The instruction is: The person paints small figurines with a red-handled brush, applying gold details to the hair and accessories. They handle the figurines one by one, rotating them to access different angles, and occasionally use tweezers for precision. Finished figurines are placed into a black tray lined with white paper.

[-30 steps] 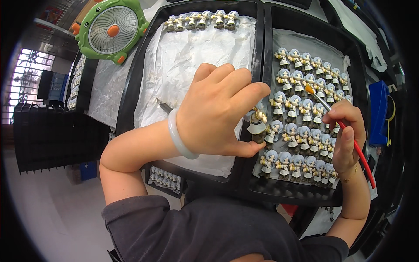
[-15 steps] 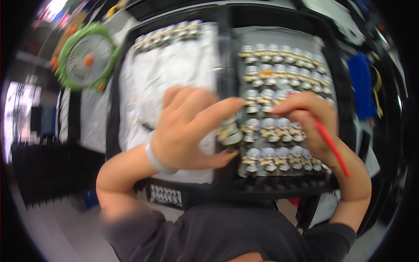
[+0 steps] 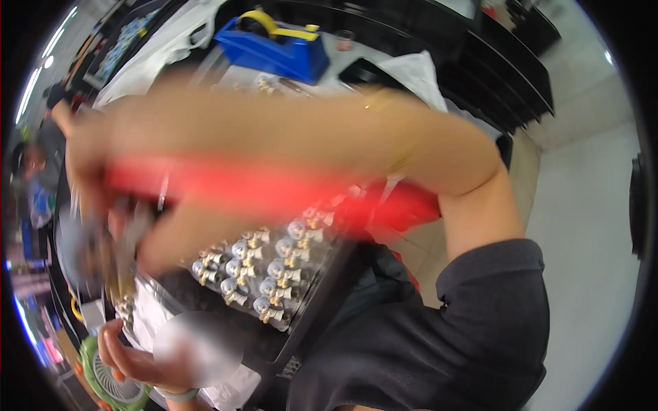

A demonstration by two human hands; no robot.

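My right arm crosses the whole view, and my right hand [image 3: 103,157] at the left is smeared by motion and close up. Its fingers are closed round a long red thing [image 3: 260,188], which trails back under the forearm; its exact kind is blurred. By the fingertips is a blurred grey-blue and tan shape [image 3: 79,250], perhaps a figurine. My left hand [image 3: 137,363], lower left, has bent fingers held apart, with nothing seen in them. Rows of small figurines [image 3: 274,291] with grey-blue heads stand on the black tray [image 3: 312,312] under my right arm.
A blue tape dispenser [image 3: 274,55] with yellow tape stands at the back. Beside it lie a black flat object [image 3: 370,74] and white plastic bags [image 3: 418,72]. A green fan [image 3: 113,377] is at the lower left. Another person [image 3: 44,171] is far off at the left.
The view has swung to the right. My right hand has moved from the figurine rows to close up at the left. My left hand now lies lower left, away from the figurines.
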